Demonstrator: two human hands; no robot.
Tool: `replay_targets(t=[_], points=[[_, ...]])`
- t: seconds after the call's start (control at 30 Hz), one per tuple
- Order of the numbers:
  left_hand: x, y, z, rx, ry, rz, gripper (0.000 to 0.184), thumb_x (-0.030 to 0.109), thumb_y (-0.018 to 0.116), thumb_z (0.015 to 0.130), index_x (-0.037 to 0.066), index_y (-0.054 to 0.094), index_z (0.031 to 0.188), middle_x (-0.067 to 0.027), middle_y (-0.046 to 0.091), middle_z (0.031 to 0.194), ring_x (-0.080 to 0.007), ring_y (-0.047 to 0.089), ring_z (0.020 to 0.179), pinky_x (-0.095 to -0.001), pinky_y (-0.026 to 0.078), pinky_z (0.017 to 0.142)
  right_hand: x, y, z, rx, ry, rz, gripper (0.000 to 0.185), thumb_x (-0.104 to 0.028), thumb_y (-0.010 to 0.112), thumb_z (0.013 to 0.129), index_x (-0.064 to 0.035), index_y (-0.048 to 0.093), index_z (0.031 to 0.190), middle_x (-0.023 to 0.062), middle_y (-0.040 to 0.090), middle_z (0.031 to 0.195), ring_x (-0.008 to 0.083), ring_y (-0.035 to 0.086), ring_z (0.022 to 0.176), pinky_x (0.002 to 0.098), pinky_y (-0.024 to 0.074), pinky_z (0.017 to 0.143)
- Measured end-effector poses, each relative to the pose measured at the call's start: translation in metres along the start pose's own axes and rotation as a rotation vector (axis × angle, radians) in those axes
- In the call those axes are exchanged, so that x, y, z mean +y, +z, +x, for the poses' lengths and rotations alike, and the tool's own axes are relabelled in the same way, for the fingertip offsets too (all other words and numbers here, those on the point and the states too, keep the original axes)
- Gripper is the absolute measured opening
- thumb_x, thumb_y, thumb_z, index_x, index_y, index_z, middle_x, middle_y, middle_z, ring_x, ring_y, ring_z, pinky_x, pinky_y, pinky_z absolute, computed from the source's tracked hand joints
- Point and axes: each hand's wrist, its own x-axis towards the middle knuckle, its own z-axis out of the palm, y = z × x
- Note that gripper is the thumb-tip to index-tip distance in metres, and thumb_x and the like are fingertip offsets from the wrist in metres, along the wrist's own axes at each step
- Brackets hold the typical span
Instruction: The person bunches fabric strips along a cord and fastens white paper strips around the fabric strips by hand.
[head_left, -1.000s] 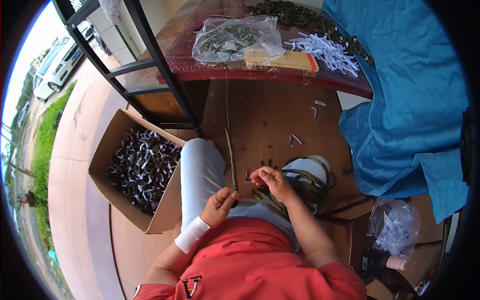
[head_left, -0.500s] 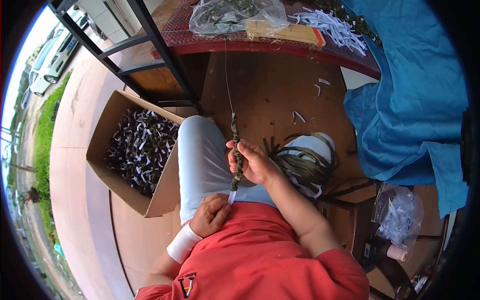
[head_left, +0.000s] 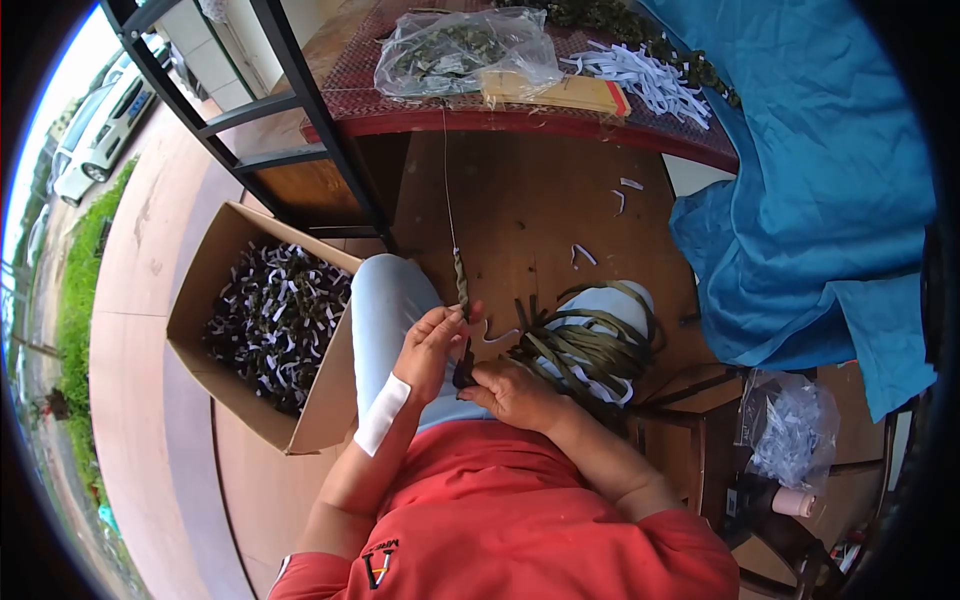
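Observation:
An olive-green fabric strip [head_left: 461,283], gathered and twisted, hangs at the end of a thin line [head_left: 448,190] that runs up to the table edge. My left hand [head_left: 428,345] pinches the strip partway down, just above my lap. Below and to the right, my right hand [head_left: 512,393] is closed on the strip's dark lower part. A bundle of long olive strips [head_left: 590,345] lies over my right knee, with some white strips among them. Beside my left knee, a cardboard box [head_left: 325,395] holds many small dark pieces with white ends.
On the red table [head_left: 400,122] lie a clear plastic bag [head_left: 465,50], a yellowish flat piece [head_left: 550,93] and white strips [head_left: 650,82]. Blue cloth [head_left: 800,220] drapes at the right. A black metal frame [head_left: 315,115] stands at the left. A bag of white scraps [head_left: 790,430] hangs lower right.
My left hand has moved up from the strip's lower white end to its upper part. My right hand has moved down to the lower part. The gathered strip looks smoother and more twisted.

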Motion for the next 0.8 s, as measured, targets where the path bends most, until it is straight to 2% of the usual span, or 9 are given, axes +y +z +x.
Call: replay_targets(t=[0.1, 0.13, 0.3, 0.4, 0.5, 0.53, 0.6, 0.7, 0.8], points=[[-0.023, -0.012, -0.002, -0.214, 0.101, 0.250, 0.017, 0.016, 0.050, 0.093, 0.002, 0.059, 0.092, -0.0036, 0.057, 0.088, -0.0114, 0.052, 0.078, -0.0261, 0.043, 0.075, 0.020, -0.019, 0.000, -0.006, 0.233, 0.402, 0.027, -0.025, 0.060, 0.087, -0.0014, 0.058, 0.100, 0.0108, 0.060, 0.086, 0.0235, 0.059, 0.080, 0.0318, 0.0455, 0.072], [-0.028, -0.014, -0.013, -0.201, 0.115, 0.328, 0.017, 0.016, 0.050, 0.093, 0.002, 0.059, 0.092, -0.0042, 0.057, 0.088, -0.0118, 0.052, 0.076, -0.0255, 0.043, 0.074, 0.037, -0.031, -0.001, -0.104, 0.207, 0.278, 0.036, -0.032, 0.057, 0.089, -0.0008, 0.058, 0.107, 0.0087, 0.062, 0.092, 0.0154, 0.059, 0.084, 0.0268, 0.0460, 0.075], [-0.038, -0.018, -0.029, -0.178, 0.164, 0.521, 0.014, 0.013, 0.051, 0.092, 0.002, 0.059, 0.091, -0.0095, 0.056, 0.094, -0.0154, 0.053, 0.082, -0.0254, 0.043, 0.075, 0.049, -0.014, 0.084, 0.272, 0.547, 1.248, 0.038, -0.038, 0.049, 0.093, -0.0031, 0.059, 0.101, 0.0090, 0.061, 0.083, 0.0143, 0.057, 0.073, 0.0270, 0.0489, 0.074], [-0.038, -0.020, -0.030, -0.158, 0.366, 0.634, 0.012, 0.011, 0.053, 0.090, 0.002, 0.060, 0.089, -0.0127, 0.054, 0.103, -0.0199, 0.053, 0.091, -0.0280, 0.043, 0.078, 0.062, 0.001, 0.091, 0.133, 0.485, 1.340, 0.032, -0.035, 0.050, 0.093, -0.0038, 0.058, 0.091, 0.0061, 0.060, 0.078, 0.0118, 0.055, 0.067, 0.0257, 0.0486, 0.069], [-0.035, -0.042, -0.054, -0.109, 0.437, 0.818, 0.010, 0.010, 0.054, 0.088, 0.002, 0.061, 0.087, -0.0142, 0.052, 0.111, -0.0231, 0.052, 0.097, -0.0308, 0.043, 0.081, 0.052, 0.008, 0.041, -0.027, 0.476, 0.916, 0.029, -0.030, 0.049, 0.094, -0.0045, 0.055, 0.083, 0.0035, 0.058, 0.072, 0.0099, 0.052, 0.062, 0.0248, 0.0478, 0.064], [-0.035, -0.044, -0.060, -0.026, 0.317, 0.697, 0.012, 0.010, 0.054, 0.088, 0.001, 0.061, 0.085, -0.0147, 0.054, 0.106, -0.0244, 0.053, 0.096, -0.0314, 0.043, 0.082, 0.049, 0.007, 0.027, -0.010, 0.490, 0.835, 0.027, -0.028, 0.049, 0.094, -0.0041, 0.055, 0.083, 0.0033, 0.058, 0.071, 0.0099, 0.052, 0.062, 0.0246, 0.0473, 0.063], [-0.027, -0.046, -0.063, -0.118, 0.252, 0.742, 0.017, 0.012, 0.051, 0.090, 0.000, 0.058, 0.080, -0.0106, 0.057, 0.088, -0.0201, 0.054, 0.087, -0.0290, 0.043, 0.076, 0.039, 0.008, 0.000, 0.025, 0.530, 0.684, 0.025, -0.025, 0.050, 0.094, -0.0034, 0.055, 0.081, 0.0028, 0.058, 0.069, 0.0099, 0.053, 0.062, 0.0243, 0.0464, 0.061], [-0.025, -0.037, -0.045, -0.125, 0.161, 0.685, 0.021, 0.014, 0.050, 0.091, 0.000, 0.056, 0.076, -0.0086, 0.055, 0.073, -0.0173, 0.054, 0.072, -0.0287, 0.043, 0.067, 0.036, 0.007, -0.003, 0.032, 0.360, 0.568, 0.025, -0.024, 0.050, 0.094, -0.0018, 0.055, 0.083, 0.0041, 0.058, 0.069, 0.0120, 0.055, 0.065, 0.0269, 0.0464, 0.062], [-0.002, -0.014, -0.006, -0.157, 0.235, 0.674, 0.024, 0.016, 0.049, 0.091, 0.000, 0.056, 0.075, -0.0072, 0.053, 0.065, -0.0148, 0.052, 0.063, -0.0277, 0.043, 0.061, 0.019, -0.015, 0.028, 0.073, 0.031, 0.254, 0.019, -0.021, 0.058, 0.087, -0.0023, 0.056, 0.084, 0.0084, 0.059, 0.072, 0.0238, 0.060, 0.068, 0.0334, 0.0479, 0.062]])
